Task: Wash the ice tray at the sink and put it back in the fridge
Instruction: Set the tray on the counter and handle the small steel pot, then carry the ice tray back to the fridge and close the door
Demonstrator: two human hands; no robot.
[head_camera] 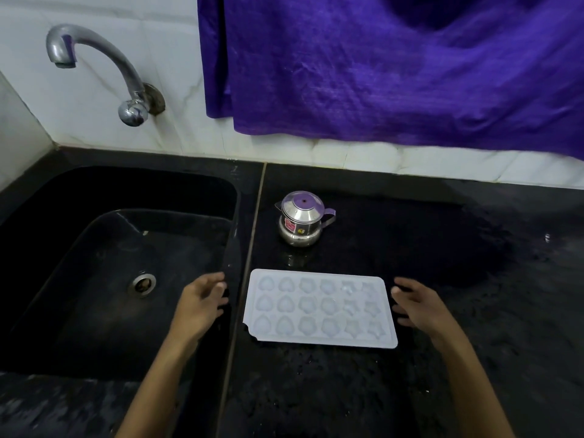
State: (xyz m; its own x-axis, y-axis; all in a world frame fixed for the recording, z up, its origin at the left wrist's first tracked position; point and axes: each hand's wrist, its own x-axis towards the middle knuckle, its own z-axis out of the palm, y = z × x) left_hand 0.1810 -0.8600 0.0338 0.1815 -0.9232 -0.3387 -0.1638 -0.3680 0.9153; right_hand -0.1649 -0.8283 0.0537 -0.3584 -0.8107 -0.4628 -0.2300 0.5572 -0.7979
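On the black granite counter [442, 390], just right of the sink [76, 191], lies the white ice tray [320, 309], flat and with its long side running left to right. Its moulds sit in three rows: rounded, heart-like shapes toward the left and star shapes in the two columns at the right. The near left corner of the tray has a small notch.

Both hands flank the tray without touching it. The left hand [200, 303] hovers over the sink's right rim, near the tray's left edge, fingers loosely curled and slightly apart, holding nothing. The right hand [417, 306] is over the counter just beside the tray's right edge, fingers also slightly spread and bent toward the tray, empty.

Beyond the tray, farther from the person, stands a small lidded steel pot [300, 221] with a spout on its left and a handle on its right. The sink basin is dark, with a metal drain [143, 284] at its bottom. A curved metal tap [94, 61] comes out of the white tiled wall above the sink. A purple cloth [395, 67] hangs over the wall at the far right.
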